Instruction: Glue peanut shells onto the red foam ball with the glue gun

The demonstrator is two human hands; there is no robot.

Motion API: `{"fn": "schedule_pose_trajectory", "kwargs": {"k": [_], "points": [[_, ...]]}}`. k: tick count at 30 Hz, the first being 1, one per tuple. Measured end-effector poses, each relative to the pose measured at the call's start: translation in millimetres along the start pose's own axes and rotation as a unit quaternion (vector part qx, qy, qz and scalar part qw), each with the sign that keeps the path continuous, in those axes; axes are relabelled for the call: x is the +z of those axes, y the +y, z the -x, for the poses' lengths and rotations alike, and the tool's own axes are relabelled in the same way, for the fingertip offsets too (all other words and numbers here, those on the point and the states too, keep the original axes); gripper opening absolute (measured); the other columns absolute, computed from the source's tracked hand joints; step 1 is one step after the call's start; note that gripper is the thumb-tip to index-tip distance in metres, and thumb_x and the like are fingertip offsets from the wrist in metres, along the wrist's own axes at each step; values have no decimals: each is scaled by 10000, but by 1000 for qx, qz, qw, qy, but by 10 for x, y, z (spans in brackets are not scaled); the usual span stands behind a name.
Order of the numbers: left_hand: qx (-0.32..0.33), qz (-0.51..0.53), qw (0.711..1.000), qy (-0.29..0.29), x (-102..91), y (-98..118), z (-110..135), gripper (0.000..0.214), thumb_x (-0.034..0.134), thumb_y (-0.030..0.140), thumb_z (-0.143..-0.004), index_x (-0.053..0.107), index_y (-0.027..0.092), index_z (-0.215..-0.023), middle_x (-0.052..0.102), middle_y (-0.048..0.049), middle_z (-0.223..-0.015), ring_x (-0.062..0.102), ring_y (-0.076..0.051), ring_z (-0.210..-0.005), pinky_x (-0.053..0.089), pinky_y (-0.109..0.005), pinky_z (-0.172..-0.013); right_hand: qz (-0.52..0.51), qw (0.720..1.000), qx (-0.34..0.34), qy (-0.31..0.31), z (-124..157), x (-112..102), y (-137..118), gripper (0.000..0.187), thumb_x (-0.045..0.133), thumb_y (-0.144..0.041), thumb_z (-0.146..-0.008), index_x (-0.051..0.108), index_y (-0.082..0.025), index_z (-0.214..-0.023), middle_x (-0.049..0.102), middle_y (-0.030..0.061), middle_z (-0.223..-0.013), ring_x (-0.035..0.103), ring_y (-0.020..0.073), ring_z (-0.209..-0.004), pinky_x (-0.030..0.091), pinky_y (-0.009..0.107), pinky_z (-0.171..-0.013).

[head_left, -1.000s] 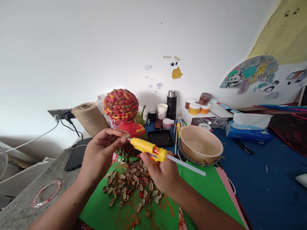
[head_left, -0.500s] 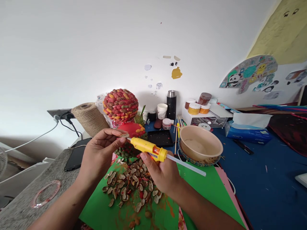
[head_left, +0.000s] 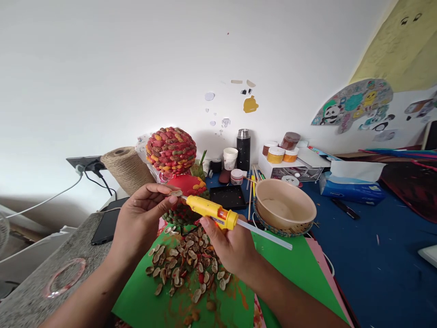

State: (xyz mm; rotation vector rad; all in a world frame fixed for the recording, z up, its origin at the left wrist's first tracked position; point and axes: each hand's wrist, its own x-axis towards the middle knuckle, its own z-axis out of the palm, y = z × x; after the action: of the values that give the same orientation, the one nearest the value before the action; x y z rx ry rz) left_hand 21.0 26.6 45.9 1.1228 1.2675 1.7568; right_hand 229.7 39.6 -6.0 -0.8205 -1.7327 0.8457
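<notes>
Between thumb and fingertips, my left hand (head_left: pixel 143 209) pinches a peanut shell half (head_left: pixel 176 193), hollow side up. My right hand (head_left: pixel 235 246) is wrapped round a yellow hot glue gun (head_left: pixel 205 207), its metal nozzle at the shell's edge. A clear glue stick (head_left: pixel 264 234) juts from the gun's back. Beneath my hands, many loose shell halves (head_left: pixel 191 250) lie on a green sheet (head_left: pixel 283 269). Behind the nozzle stands a red round form (head_left: pixel 182 183), partly covered with painted shells and partly hidden. Above it is a ball (head_left: pixel 171 150) covered in red, orange and brown shells.
A roll of twine (head_left: pixel 126 169) and a phone (head_left: pixel 105 223) lie at left beside a clear pinkish ring (head_left: pixel 64 278). At right stands a beige bowl (head_left: pixel 286 205), with a tissue pack (head_left: pixel 353 187) beyond. A black flask (head_left: pixel 243 150), paper cups (head_left: pixel 230 159) and paint jars (head_left: pixel 276 155) line the wall.
Hands, glue gun and peanut shell hold nearly the same position. The view has shifted very slightly.
</notes>
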Motion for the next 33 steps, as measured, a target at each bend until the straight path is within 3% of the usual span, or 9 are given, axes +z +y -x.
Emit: {"fn": "schedule_pose_trajectory", "kwargs": {"k": [17, 24, 29, 33], "points": [[-7, 14, 1000, -1, -26, -30, -9, 441, 1160, 443, -638, 847, 259, -890, 877, -31, -893, 806, -209, -840, 662, -274, -766, -3, 1000, 1, 15, 9, 12, 40, 521, 611, -591, -1128, 664, -240, -747, 527, -23, -544, 512, 158, -480, 374, 270, -474], [-3, -16, 1000, 5, -30, 0, -20, 492, 1147, 529, -614, 821, 256, -861, 861, -41, -860, 796, -244, -797, 656, -320, -701, 17, 1000, 4, 11, 13, 15, 36, 554, 592, -638, -1141, 734, -234, -789, 564, -4, -545, 566, 183, -503, 366, 274, -455], [-11, 15, 1000, 5, -26, -30, -15, 429, 1147, 455, -654, 839, 282, -899, 868, -16, -883, 793, -223, -826, 639, -306, -739, 20, 1000, 12, 5, 13, 30, 58, 567, 592, -649, -1127, 692, -238, -750, 533, -15, -533, 520, 169, -493, 353, 276, -467], [61, 26, 996, 52, -153, 187, -121, 338, 1112, 351, -700, 836, 275, -880, 855, 15, -871, 754, -194, -815, 615, -308, -761, -19, 999, 34, 7, 13, 42, 83, 576, 594, -672, -1120, 615, -250, -729, 524, -28, -537, 522, 160, -490, 378, 268, -473]]}}
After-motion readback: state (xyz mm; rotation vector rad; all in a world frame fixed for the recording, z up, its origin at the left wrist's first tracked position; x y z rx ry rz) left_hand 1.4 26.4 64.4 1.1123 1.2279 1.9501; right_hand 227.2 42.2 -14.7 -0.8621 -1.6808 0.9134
